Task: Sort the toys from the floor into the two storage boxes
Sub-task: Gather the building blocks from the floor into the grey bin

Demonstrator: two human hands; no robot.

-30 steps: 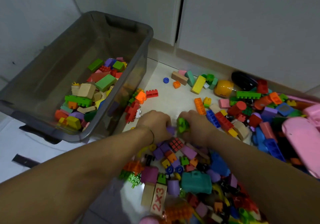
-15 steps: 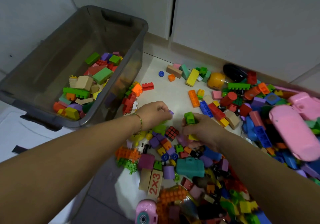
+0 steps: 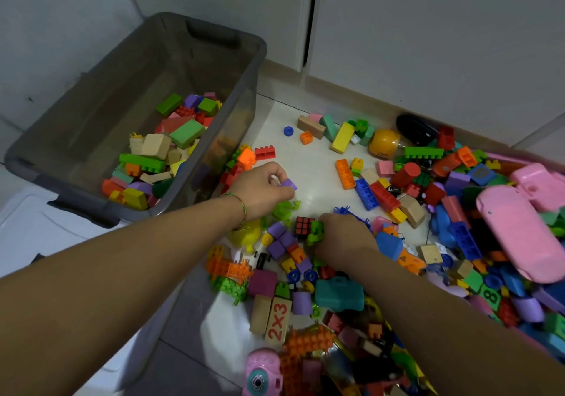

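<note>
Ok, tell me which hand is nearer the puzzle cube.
Right. The right hand is just beside the puzzle cube; the left hand is farther, up-left, pinching a purple block.

A home: toys [image 3: 382, 242] strewn over tiled floor [image 3: 308, 163] beside cupboards [image 3: 428, 28].

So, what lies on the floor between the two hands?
Head view: a small black puzzle cube and a lime-green toy piece lie between the left hand and the right hand.

Storage box [image 3: 250, 68] left, toy pile [image 3: 428, 212] right on floor [image 3: 305, 178]
</note>
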